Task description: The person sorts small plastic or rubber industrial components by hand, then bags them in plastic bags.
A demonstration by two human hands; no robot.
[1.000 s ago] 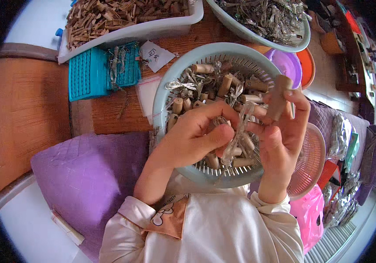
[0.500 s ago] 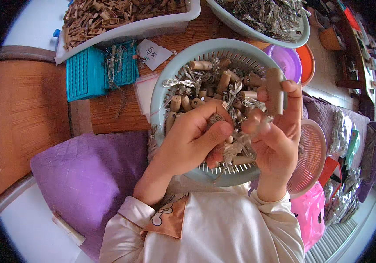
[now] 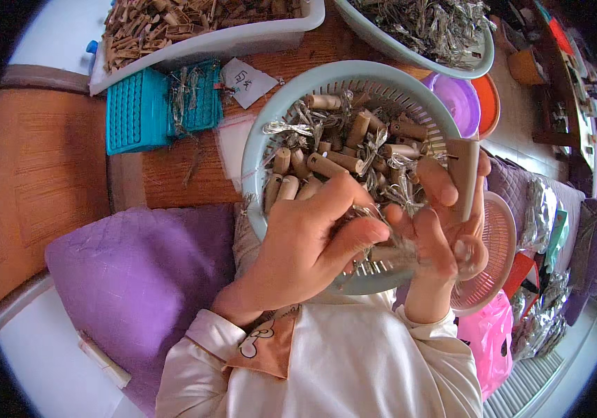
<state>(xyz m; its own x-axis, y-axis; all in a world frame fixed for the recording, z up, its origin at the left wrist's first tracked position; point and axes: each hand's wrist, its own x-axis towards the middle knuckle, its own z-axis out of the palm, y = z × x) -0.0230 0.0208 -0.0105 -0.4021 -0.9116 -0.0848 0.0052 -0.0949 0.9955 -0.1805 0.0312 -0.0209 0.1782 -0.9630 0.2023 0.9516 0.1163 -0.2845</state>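
A grey-green colander (image 3: 260, 132) stands in front of me, holding several tan cork-shaped cylinders (image 3: 359, 130) and bundles of thin silvery wire (image 3: 288, 128). Over its near side, my left hand (image 3: 305, 240) is closed, thumb against fingers, on a coil of silvery wire (image 3: 354, 217) that the fingers partly hide. At the colander's right rim, my right hand (image 3: 451, 233) grips a tan cork-shaped cylinder (image 3: 464, 174), held upright between the fingers. Blurred wire stretches between the two hands; its exact path cannot be made out.
Behind the colander stand a white tub (image 3: 242, 35) of small brown pieces and a pale basin (image 3: 476, 66) of wire bundles. Teal baskets (image 3: 138, 115) sit to the left. Purple (image 3: 462, 101) and orange (image 3: 490, 104) basins, a pink colander (image 3: 497, 251) and a pink bag (image 3: 490, 334) lie right.
My right hand has moved right and slightly down with the cylinder, its fingers turning. My left hand has shifted slightly right, still pinching the wire.
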